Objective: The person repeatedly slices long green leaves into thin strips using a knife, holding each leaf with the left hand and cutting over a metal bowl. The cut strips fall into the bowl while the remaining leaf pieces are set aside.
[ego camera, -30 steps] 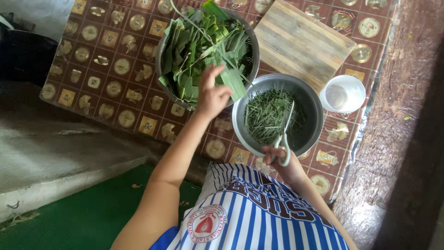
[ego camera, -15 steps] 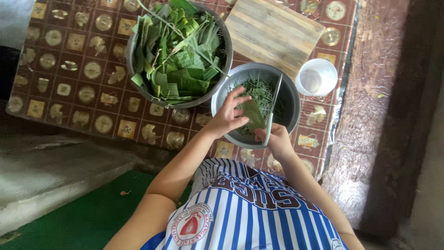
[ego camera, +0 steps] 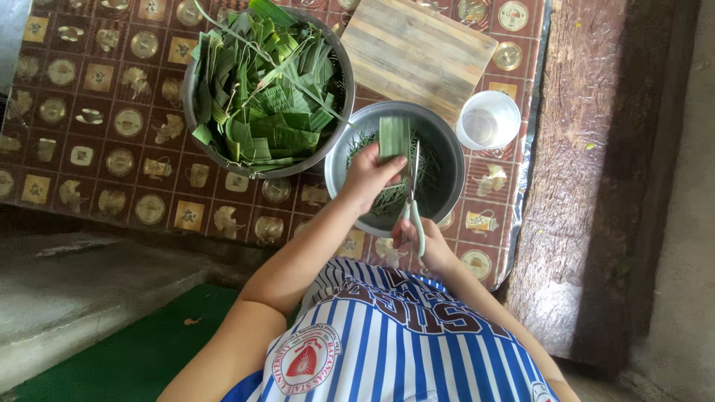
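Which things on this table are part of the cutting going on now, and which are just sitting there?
In use:
left hand holding a folded green leaf strip
right hand on pale-handled scissors
smaller steel bowl of fine green shreds
large steel bowl of cut green leaves

Lying about:
striped wooden cutting board
small white cup

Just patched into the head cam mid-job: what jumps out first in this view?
The big metal bowl heaped with green leaf pieces at upper left grabs the eye first. Beside it, over a smaller metal bowl of thin green shreds, the left hand holds a folded leaf strip while the right hand works pale-handled scissors alongside it. A wooden cutting board and a white cup sit on the patterned cloth.
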